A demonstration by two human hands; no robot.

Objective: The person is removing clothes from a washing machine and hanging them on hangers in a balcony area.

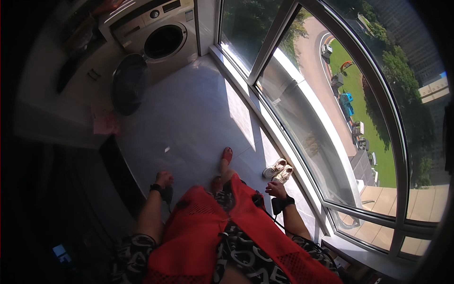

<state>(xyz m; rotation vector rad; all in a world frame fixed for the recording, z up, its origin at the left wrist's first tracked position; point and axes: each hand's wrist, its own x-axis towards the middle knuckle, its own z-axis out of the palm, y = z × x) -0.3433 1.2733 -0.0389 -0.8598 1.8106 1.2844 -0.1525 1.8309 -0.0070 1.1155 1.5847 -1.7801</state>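
My left hand hangs over the pale floor with its fingers curled in, and no object shows in it. A black band with a small device sits on that wrist. On the other side, my right hand is by the pair of light sneakers, its fingers loosely bent and nothing seen in them. It too wears a black wrist device, with a cable running from it. Ahead stands a white front-loading washing machine. Its round door is swung wide to the left.
Along the right runs a large framed window with its low sill. Cabinets and a pink item line the left, above a dark edge. Red footwear is on my feet, and a red vest hangs below me.
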